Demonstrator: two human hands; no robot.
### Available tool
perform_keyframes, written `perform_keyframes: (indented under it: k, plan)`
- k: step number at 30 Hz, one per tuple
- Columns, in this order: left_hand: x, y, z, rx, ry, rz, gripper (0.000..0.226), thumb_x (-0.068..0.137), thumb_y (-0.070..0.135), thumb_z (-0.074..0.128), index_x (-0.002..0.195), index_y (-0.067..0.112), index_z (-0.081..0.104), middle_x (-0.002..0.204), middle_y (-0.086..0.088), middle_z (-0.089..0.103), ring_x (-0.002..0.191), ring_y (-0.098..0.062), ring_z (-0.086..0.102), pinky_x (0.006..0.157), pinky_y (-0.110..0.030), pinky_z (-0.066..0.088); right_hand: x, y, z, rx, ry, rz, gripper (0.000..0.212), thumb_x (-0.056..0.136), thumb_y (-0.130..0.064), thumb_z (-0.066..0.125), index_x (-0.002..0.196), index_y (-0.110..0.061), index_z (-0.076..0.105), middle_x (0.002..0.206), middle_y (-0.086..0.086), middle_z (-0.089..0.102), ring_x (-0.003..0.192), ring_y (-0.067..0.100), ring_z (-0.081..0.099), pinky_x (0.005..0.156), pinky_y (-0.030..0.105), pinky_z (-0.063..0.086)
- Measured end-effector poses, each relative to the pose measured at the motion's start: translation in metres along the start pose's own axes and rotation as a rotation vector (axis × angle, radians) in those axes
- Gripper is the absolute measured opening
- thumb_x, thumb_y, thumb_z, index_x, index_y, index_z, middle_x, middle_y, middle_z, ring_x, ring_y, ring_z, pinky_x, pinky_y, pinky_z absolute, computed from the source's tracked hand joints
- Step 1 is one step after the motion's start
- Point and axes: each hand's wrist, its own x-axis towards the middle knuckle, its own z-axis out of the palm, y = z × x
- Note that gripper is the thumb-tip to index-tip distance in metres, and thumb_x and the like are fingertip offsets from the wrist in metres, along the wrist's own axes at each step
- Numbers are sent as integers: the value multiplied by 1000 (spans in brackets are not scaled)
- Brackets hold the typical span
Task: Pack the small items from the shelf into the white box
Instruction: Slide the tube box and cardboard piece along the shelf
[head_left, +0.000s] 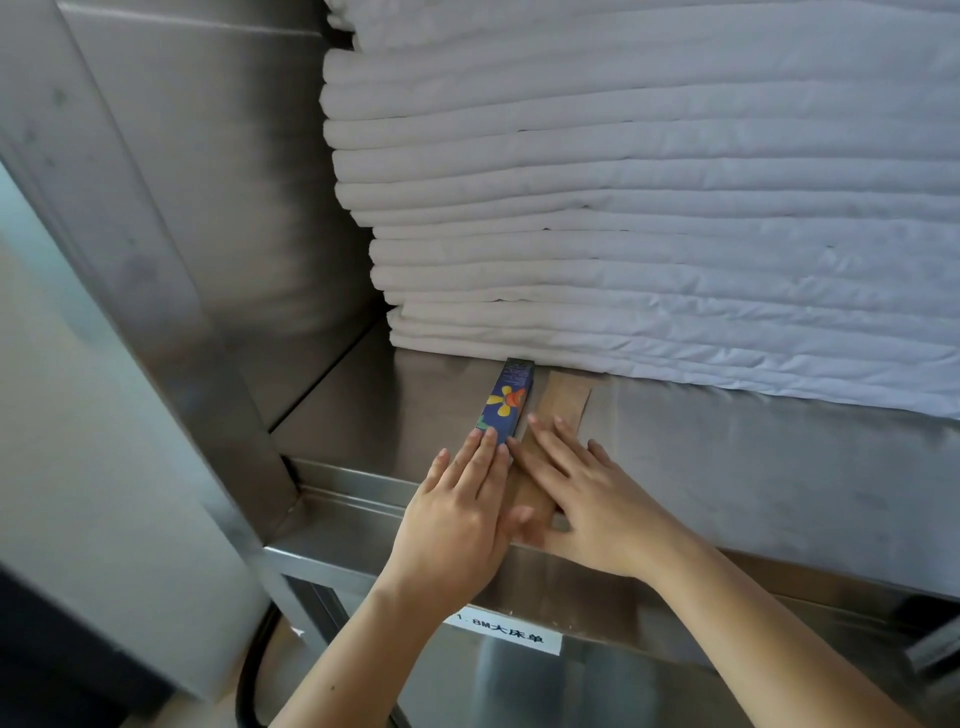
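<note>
A long narrow blue box (508, 396) with a yellow flower print lies on the steel shelf (384, 410), its far end against the stack of linen. Beside it on the right lies a flat brown paper packet (563, 402). My left hand (457, 512) lies flat with straight fingers, its fingertips on the near end of the blue box. My right hand (587, 499) lies flat on the brown packet, fingers spread and straight. The white box is not in view.
A tall stack of folded white sheets (649, 208) fills the shelf behind the items. The shelf's steel side wall (208, 182) stands at the left. A white label with printed characters (506, 631) is stuck on the front rail below my hands.
</note>
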Motion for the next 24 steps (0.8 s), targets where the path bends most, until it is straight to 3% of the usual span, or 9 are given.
perform_keyframes:
  k: [11,24]
  plan:
    - [2,-40,0,20,-28,10,72,99,46,14,113,-4,64,119,-18,62,111,-30,59,86,-47,51,38,-21,3,-29,-24,-54,86,84,-66,31,147,-25,-10,155,2,-19,142,23,-15,114,41,2]
    - [1,-69,-4,16,-17,-7,71,99,44,15,113,-6,63,119,-18,62,111,-31,59,86,-48,50,67,-37,8,44,-28,-96,87,84,-65,34,147,-26,-11,155,-1,-19,141,20,-18,114,38,-3]
